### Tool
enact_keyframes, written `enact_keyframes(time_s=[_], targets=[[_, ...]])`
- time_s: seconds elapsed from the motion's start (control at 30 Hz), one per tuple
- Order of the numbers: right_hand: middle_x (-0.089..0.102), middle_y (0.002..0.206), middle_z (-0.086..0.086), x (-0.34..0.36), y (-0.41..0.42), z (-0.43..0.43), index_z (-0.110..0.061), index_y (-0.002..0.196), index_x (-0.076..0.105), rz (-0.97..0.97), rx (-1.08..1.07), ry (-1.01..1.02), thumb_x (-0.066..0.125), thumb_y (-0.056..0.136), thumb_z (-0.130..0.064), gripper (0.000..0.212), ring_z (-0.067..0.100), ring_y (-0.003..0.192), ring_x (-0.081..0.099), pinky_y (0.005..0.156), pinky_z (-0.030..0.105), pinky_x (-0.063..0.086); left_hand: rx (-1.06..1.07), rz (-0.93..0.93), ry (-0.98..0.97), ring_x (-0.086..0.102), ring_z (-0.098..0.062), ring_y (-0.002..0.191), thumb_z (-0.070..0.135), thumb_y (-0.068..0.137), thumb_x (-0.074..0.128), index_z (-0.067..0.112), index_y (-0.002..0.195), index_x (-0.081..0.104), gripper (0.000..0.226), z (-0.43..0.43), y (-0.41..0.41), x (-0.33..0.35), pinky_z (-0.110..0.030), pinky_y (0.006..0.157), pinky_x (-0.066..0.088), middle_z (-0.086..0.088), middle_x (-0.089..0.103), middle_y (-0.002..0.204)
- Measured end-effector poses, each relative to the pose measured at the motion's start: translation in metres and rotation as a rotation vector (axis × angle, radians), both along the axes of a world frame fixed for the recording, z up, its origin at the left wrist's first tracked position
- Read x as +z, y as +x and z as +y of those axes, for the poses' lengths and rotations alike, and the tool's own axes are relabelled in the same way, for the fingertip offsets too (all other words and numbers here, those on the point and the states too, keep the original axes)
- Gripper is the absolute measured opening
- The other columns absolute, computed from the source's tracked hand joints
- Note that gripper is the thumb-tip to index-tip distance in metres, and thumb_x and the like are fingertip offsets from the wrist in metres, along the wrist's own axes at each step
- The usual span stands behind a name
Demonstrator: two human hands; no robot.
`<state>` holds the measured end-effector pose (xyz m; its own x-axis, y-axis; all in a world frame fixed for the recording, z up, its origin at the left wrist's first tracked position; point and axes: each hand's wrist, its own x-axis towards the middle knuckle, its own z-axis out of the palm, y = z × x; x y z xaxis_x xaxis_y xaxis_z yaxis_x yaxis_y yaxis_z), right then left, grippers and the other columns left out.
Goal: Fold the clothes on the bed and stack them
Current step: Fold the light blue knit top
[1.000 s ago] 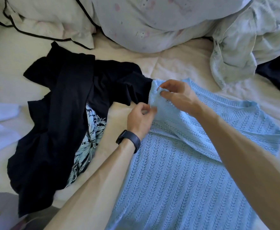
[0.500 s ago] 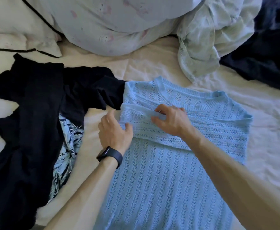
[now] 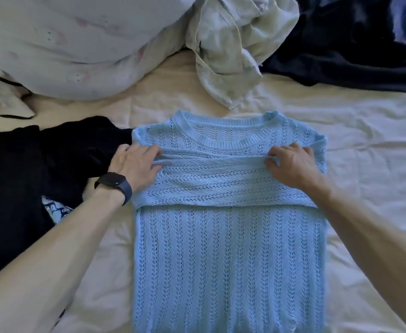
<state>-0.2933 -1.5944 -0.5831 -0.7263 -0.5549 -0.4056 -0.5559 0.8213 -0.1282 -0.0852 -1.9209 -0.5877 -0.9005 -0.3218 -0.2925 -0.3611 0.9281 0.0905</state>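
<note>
My left hand (image 3: 134, 164) and right hand (image 3: 291, 164) each pinch an end of the fold across the light blue knit sweater (image 3: 230, 248) — flat on the bedsheet (image 3: 365, 145), centre frame. A black garment (image 3: 17, 176) touches it at frame left.

Sweater (image 3: 228, 248): flat on the bed (image 3: 355, 145), centre, sleeves folded across its chest.
Left hand (image 3: 134, 164): pinches the fold's left end.
Right hand (image 3: 291, 164): pinches its right end.
Clothes heap (image 3: 17, 176): left of the sweater, touching its shoulder.
Pillow (image 3: 65, 44): behind, left.
Crumpled cloth (image 3: 233, 56): behind the collar.
Far garment (image 3: 353, 58): behind, right.
</note>
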Motion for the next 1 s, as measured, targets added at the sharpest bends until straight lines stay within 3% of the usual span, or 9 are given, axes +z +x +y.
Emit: enact_keyframes(time_s=[0.17, 0.33, 0.4, 0.5, 0.6, 0.7, 0.8, 0.9, 1.0], targets=[[0.071, 0.113, 0.005, -0.009, 0.010, 0.016, -0.020, 0.111, 0.067, 0.086, -0.084, -0.098, 0.049, 0.102, -0.038, 0.028, 0.031, 0.116, 0.052, 0.100, 0.044, 0.030, -0.017, 0.069, 0.008, 0.060, -0.027, 0.090, 0.026, 0.094, 0.064, 0.024, 0.113, 0.064, 0.019, -0.011, 0.008, 0.014, -0.039, 0.084, 0.037, 0.000, 0.070, 0.091], [0.069, 0.116, 0.006, -0.022, 0.013, 0.017, -0.019, 0.113, 0.066, 0.122, -0.183, -0.120, 0.044, 0.104, -0.040, 0.031, 0.030, 0.116, 0.051, 0.099, 0.044, 0.028, 0.185, 0.086, 0.053, 0.060, -0.032, 0.088, 0.027, 0.094, 0.063, 0.023, 0.098, 0.053, 0.011, -0.017, -0.013, 0.023, -0.039, 0.075, 0.040, -0.005, 0.066, 0.092], [0.068, 0.116, 0.009, -0.027, 0.014, 0.016, -0.017, 0.114, 0.064, 0.151, -0.224, -0.116, 0.044, 0.103, -0.042, 0.033, 0.032, 0.115, 0.050, 0.098, 0.045, 0.029, 0.193, -0.003, 0.015, 0.060, -0.035, 0.097, 0.024, 0.095, 0.060, 0.019, 0.107, 0.052, 0.015, -0.016, -0.020, 0.021, -0.041, 0.078, 0.042, -0.009, 0.066, 0.102], [0.061, 0.122, 0.013, -0.031, 0.019, 0.013, -0.016, 0.119, 0.062, 0.186, -0.293, -0.154, 0.050, 0.100, -0.045, 0.036, 0.033, 0.119, 0.046, 0.101, 0.047, 0.029, 0.145, -0.126, -0.040, 0.052, -0.034, 0.114, 0.013, 0.090, 0.057, 0.021, 0.129, 0.053, 0.039, -0.007, -0.022, 0.015, -0.044, 0.092, 0.041, -0.010, 0.058, 0.124], [0.048, 0.144, 0.013, -0.026, 0.039, 0.011, -0.016, 0.133, 0.056, 0.251, -0.364, -0.308, 0.057, 0.097, -0.041, 0.044, 0.031, 0.135, 0.037, 0.107, 0.046, 0.024, 0.146, 0.067, -0.069, 0.047, -0.037, 0.125, 0.010, 0.078, 0.058, 0.015, 0.134, 0.053, 0.057, 0.022, -0.013, 0.017, -0.048, 0.102, 0.034, -0.013, 0.051, 0.137], [0.040, 0.155, 0.011, -0.021, 0.085, -0.004, -0.017, 0.138, 0.056, 0.265, -0.246, -0.377, 0.053, 0.095, -0.046, 0.052, 0.024, 0.143, 0.029, 0.110, 0.043, 0.021, -0.027, 0.115, -0.008, 0.036, -0.035, 0.143, 0.032, 0.087, 0.049, 0.017, 0.145, 0.048, 0.059, 0.072, -0.006, 0.008, -0.054, 0.115, 0.025, -0.013, 0.041, 0.154], [0.027, 0.167, 0.003, -0.031, 0.117, -0.022, -0.033, 0.146, 0.052, 0.107, -0.160, -0.317, 0.042, 0.100, -0.059, 0.055, 0.020, 0.155, 0.015, 0.122, 0.051, 0.010, -0.129, -0.063, 0.055, -0.003, -0.025, 0.155, 0.061, 0.098, 0.020, 0.039, 0.159, 0.015, 0.065, 0.106, 0.001, -0.017, -0.059, 0.121, -0.006, 0.001, 0.004, 0.169], [-0.017, 0.171, -0.004, -0.049, 0.106, -0.007, -0.047, 0.161, 0.007, 0.024, -0.153, -0.135, 0.020, 0.093, -0.085, 0.079, 0.020, 0.155, -0.021, 0.119, 0.057, -0.019, -0.015, -0.129, 0.017, -0.029, -0.027, 0.149, 0.080, 0.092, 0.009, 0.050, 0.153, -0.015, 0.072, 0.098, 0.025, -0.039, -0.063, 0.113, -0.023, 0.008, -0.027, 0.164], [-0.033, 0.165, -0.004, -0.056, 0.085, 0.035, -0.050, 0.158, -0.010, 0.046, -0.192, 0.008, 0.019, 0.076, -0.101, 0.100, 0.026, 0.150, -0.034, 0.117, 0.066, -0.018, 0.077, -0.153, -0.024, -0.033, -0.028, 0.148, 0.089, 0.085, 0.007, 0.049, 0.152, -0.019, 0.082, 0.076, 0.042, -0.039, -0.065, 0.115, -0.016, 0.003, -0.034, 0.161]])
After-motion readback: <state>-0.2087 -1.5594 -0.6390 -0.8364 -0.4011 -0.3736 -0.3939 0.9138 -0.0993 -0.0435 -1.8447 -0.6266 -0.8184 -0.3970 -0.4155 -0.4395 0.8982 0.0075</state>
